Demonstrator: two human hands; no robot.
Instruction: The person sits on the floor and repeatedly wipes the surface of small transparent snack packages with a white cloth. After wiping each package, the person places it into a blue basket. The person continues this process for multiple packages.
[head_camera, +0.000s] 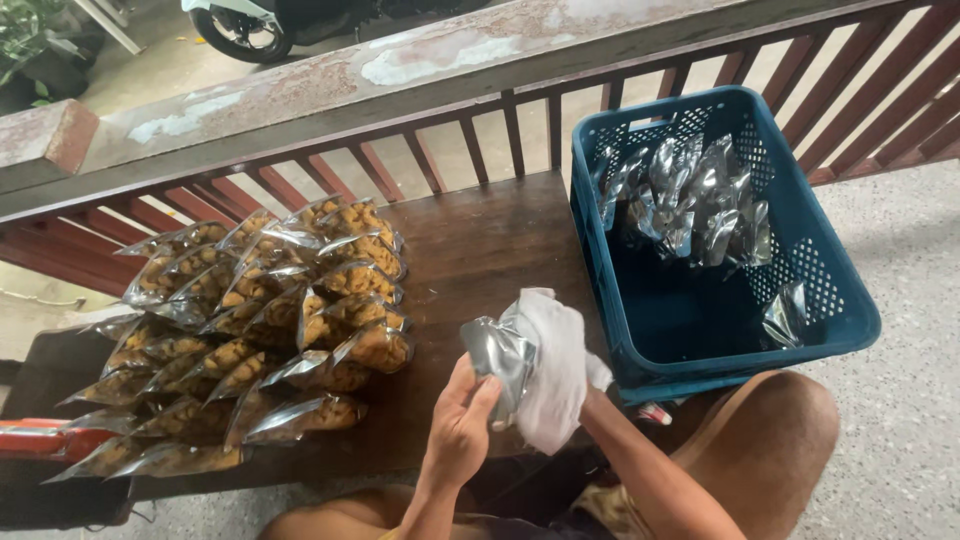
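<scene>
My left hand (458, 420) grips a small silver foil pouch (497, 355) by its lower edge, above the front of the wooden table (480, 240). My right hand (590, 375) is wrapped in a white cloth (550, 365) that presses against the pouch; the hand itself is almost fully hidden under it. Many clear-fronted pouches of golden snack (260, 320) lie in overlapping rows on the left half of the table. To the right stands a blue plastic crate (850, 320) with several silver pouches (685, 195) piled at its far end.
A reddish railing (400, 170) with a weathered concrete top runs behind the table. A red object (35, 437) lies at the far left edge. My bare knee (775, 440) is at the lower right, over a speckled floor (900, 230). A scooter wheel (240, 35) shows beyond the railing.
</scene>
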